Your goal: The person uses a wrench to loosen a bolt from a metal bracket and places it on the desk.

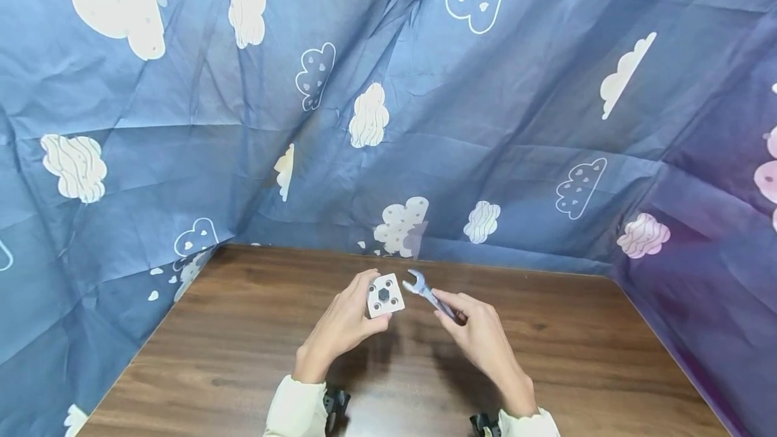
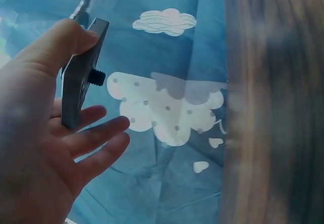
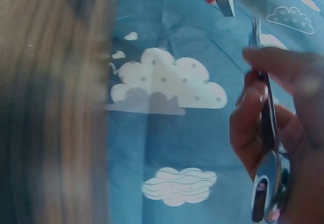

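Note:
A square metal plate (image 1: 393, 283) with holes near its corners is pinched by its edges in my left hand (image 1: 344, 321). In its middle sits a dark hex bolt (image 1: 384, 295), whose threaded end (image 2: 96, 77) sticks out of the other side in the left wrist view. My right hand (image 1: 481, 330) grips a metal wrench (image 1: 428, 293) by the handle. The wrench's open end points toward the plate, with a small gap between them. In the right wrist view the wrench's ring end (image 3: 268, 186) shows below the fingers. Both hands are held above the table.
A brown wood-grain table (image 1: 243, 329) lies under the hands. Blue cloth (image 1: 522, 100) with a cloud print hangs behind the table and along both sides. Dark straps (image 1: 335, 404) with small devices circle both wrists, next to pale sleeves (image 1: 296, 407).

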`<state>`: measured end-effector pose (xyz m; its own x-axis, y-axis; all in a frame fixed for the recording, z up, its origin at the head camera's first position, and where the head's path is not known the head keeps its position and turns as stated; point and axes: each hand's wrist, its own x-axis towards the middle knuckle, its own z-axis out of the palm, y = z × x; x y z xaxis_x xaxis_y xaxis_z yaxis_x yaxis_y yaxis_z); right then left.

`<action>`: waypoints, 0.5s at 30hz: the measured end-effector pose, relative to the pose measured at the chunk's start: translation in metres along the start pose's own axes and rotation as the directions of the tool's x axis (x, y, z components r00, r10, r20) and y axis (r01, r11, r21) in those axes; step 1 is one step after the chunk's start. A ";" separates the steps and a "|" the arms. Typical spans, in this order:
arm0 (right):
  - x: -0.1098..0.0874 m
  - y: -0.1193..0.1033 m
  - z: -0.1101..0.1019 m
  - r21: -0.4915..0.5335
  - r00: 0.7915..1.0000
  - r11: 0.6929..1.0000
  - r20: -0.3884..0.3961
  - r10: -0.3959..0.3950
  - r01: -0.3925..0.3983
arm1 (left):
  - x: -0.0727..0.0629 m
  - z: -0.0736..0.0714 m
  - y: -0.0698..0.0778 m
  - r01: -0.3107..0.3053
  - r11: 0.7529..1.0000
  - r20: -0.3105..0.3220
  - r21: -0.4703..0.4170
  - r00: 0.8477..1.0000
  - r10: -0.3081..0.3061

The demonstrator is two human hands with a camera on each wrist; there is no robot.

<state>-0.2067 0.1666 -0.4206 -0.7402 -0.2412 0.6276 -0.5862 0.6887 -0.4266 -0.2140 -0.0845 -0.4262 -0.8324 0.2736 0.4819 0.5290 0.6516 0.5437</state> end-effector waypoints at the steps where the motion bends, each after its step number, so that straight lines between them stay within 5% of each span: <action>1: -0.002 -0.001 -0.001 0.026 0.999 0.999 0.022 -0.030 0.030 | -0.001 0.000 0.000 -0.001 1.000 0.006 0.010 1.000 0.001; 7: -0.003 -0.010 -0.001 0.089 0.983 0.985 0.102 -0.154 0.145 | -0.002 -0.005 0.001 -0.069 0.995 -0.030 0.071 0.997 0.071; 15: 0.003 -0.014 -0.001 0.060 0.984 0.988 0.101 -0.149 0.144 | 0.003 -0.006 0.001 -0.134 0.984 -0.058 0.120 0.988 0.142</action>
<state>-0.2003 0.1575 -0.4120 -0.6740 -0.4091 0.6151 -0.7050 0.6048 -0.3704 -0.2147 -0.0871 -0.4196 -0.7381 0.3220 0.5929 0.6121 0.6892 0.3877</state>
